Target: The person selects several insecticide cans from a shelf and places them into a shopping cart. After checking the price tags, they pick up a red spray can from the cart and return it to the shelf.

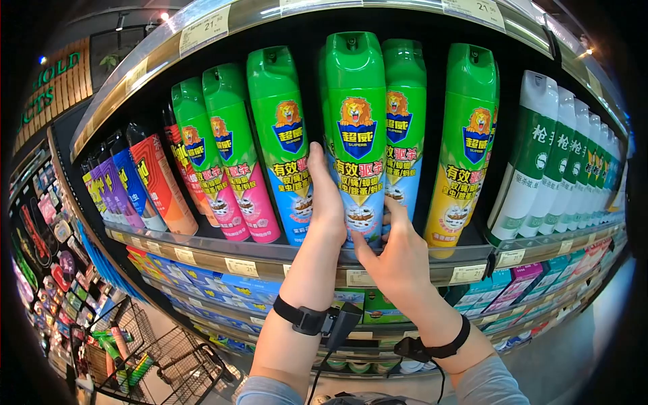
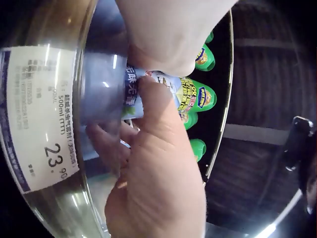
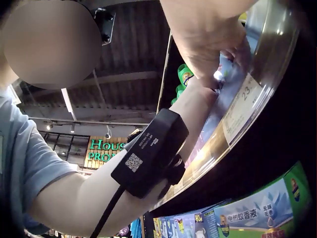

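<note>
My right hand (image 1: pixel 398 260) nearest, fingers curling round the foot of a green spray can (image 1: pixel 356 128), my left hand (image 1: pixel 325 196) lying flat along its left side, fingers straight, can standing upright on the shelf (image 1: pixel 223 253) between other cans, shopping cart (image 1: pixel 162 358) sitting low left.

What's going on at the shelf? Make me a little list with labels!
Place: shop shelf with price tags
Held thing: green-capped spray can, blue at the bottom, lion picture
Left hand: flat against the can's left side
Right hand: fingers around the can's lower part
Neighbours: pink spray can, yellow spray can, white bottles
Below left: shopping trolley
</note>
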The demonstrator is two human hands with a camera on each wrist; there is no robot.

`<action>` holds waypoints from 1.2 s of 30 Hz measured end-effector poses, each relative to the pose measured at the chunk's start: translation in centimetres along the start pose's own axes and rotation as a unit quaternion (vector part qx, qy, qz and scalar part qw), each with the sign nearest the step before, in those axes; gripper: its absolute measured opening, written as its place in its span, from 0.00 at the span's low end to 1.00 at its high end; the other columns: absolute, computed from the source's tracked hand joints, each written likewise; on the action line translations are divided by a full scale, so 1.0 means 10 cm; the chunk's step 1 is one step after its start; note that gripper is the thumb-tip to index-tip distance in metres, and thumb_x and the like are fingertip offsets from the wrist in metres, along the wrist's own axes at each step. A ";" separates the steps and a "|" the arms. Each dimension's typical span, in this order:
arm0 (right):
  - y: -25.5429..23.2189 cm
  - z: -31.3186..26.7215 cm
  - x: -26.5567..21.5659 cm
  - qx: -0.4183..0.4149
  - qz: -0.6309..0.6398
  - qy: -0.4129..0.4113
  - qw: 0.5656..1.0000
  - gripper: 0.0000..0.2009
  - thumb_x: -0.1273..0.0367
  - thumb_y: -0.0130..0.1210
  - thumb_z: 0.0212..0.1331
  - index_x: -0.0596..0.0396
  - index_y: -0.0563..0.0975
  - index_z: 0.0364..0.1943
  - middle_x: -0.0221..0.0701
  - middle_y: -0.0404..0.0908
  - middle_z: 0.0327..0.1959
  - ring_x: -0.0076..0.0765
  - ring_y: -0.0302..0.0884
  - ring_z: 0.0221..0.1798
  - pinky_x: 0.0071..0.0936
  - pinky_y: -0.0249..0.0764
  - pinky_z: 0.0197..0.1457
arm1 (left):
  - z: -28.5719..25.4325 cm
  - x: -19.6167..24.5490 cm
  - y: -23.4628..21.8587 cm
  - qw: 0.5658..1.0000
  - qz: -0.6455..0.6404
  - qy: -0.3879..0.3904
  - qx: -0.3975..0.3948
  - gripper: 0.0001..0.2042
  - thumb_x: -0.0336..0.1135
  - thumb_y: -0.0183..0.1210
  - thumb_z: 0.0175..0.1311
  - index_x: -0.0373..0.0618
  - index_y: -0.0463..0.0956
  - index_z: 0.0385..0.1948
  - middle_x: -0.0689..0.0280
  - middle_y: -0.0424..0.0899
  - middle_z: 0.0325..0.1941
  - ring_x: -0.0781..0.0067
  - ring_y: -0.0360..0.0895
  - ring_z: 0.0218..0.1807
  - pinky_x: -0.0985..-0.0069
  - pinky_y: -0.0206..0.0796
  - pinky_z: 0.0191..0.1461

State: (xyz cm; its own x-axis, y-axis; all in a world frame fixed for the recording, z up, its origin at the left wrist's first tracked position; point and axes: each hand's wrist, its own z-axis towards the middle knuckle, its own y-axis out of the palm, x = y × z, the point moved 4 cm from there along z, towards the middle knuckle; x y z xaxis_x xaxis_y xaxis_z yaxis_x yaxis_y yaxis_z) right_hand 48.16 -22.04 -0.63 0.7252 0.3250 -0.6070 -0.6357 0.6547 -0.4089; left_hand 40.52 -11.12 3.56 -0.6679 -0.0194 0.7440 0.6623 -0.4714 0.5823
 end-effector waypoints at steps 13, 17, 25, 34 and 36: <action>-0.05 -0.14 0.02 0.087 -0.024 -0.171 0.981 0.35 0.68 0.66 0.54 0.67 0.63 0.64 0.56 0.67 0.57 0.63 0.68 0.56 0.49 0.69 0.58 | -0.05 0.05 0.06 0.999 0.020 -0.026 -0.028 0.35 0.66 0.35 0.72 0.45 0.71 0.63 0.55 0.81 0.60 0.57 0.80 0.59 0.57 0.73 0.63; -0.16 -0.18 -0.08 0.122 -0.093 -0.199 0.968 0.34 0.68 0.66 0.53 0.66 0.64 0.64 0.55 0.64 0.60 0.62 0.65 0.57 0.49 0.67 0.59 | -0.01 0.03 0.03 0.999 0.020 -0.032 -0.029 0.34 0.65 0.35 0.73 0.46 0.71 0.62 0.55 0.81 0.60 0.58 0.81 0.58 0.58 0.74 0.62; -0.16 -0.18 -0.03 0.105 -0.082 -0.190 0.973 0.36 0.66 0.65 0.56 0.70 0.62 0.65 0.67 0.57 0.66 0.75 0.61 0.65 0.54 0.65 0.65 | 0.03 0.00 0.01 0.998 0.026 -0.033 -0.046 0.34 0.66 0.35 0.72 0.47 0.71 0.63 0.55 0.80 0.60 0.58 0.81 0.59 0.57 0.75 0.61; -0.15 -0.17 -0.02 0.031 -0.167 -0.137 0.976 0.33 0.59 0.60 0.64 0.69 0.65 0.66 0.82 0.51 0.66 0.84 0.60 0.67 0.56 0.67 0.66 | 0.03 0.00 0.01 0.996 0.016 -0.053 -0.066 0.34 0.66 0.36 0.72 0.48 0.70 0.64 0.56 0.79 0.62 0.57 0.80 0.60 0.56 0.73 0.63; -0.18 -0.14 -0.07 0.007 -0.155 -0.100 0.983 0.32 0.58 0.59 0.65 0.69 0.67 0.66 0.82 0.51 0.65 0.84 0.59 0.67 0.55 0.68 0.66 | -0.01 0.02 0.02 0.998 0.010 -0.048 -0.040 0.34 0.66 0.37 0.72 0.48 0.70 0.64 0.56 0.79 0.62 0.57 0.78 0.61 0.56 0.72 0.65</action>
State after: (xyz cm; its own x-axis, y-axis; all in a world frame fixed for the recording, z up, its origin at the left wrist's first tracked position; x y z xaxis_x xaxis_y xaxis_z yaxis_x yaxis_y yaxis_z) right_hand 48.45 -24.42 -0.40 0.9218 0.2354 -0.3079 -0.3733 0.7527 -0.5423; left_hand 40.52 -11.27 3.78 -0.6175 0.0529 0.7848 0.6427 -0.5412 0.5422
